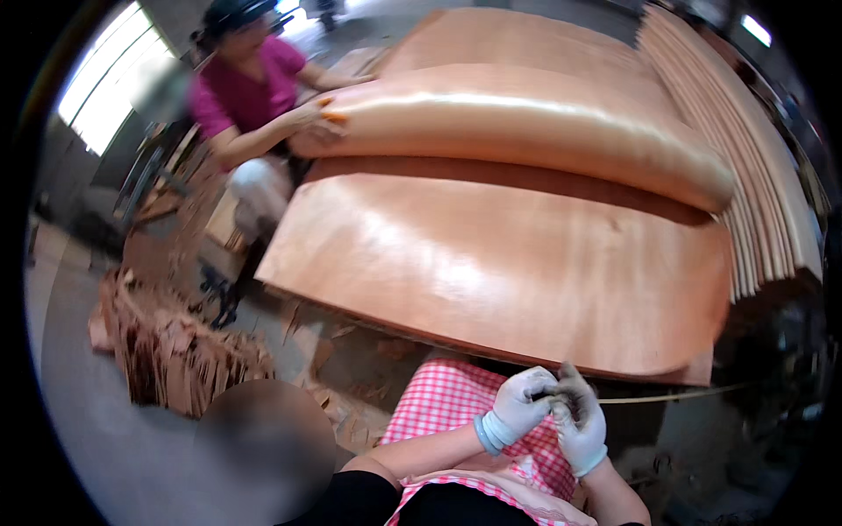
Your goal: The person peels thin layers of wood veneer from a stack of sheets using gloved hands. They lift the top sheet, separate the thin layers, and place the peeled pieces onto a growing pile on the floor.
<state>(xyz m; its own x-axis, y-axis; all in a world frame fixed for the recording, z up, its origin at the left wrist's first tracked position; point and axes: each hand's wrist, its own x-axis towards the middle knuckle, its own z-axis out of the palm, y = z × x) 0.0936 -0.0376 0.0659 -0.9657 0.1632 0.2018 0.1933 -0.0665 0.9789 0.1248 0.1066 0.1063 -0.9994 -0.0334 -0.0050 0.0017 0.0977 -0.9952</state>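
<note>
In front of my lap, my left hand (524, 401), in a white glove, is closed with its fingertips pinched together. My right hand (581, 421), in a glove with dark-stained fingers, meets it, thumb and fingers bent toward the left fingertips. Whatever sits between them is too small to make out. A thin pale strip (671, 398) runs rightward from beside my right hand; whether I grip it is unclear. Just beyond both hands lies the near edge of a stack of reddish-brown wood veneer sheets (491, 263). Across the stack, the top sheet is bent over into a large roll (526, 123).
At the far left a co-worker (254, 88) in a magenta shirt has both hands on the roll's end. More wavy veneer sheets (745, 167) are stacked on the right. A bundle of broken veneer (180, 351) and scraps lie on the floor at left. A checked apron (447, 399) covers my lap.
</note>
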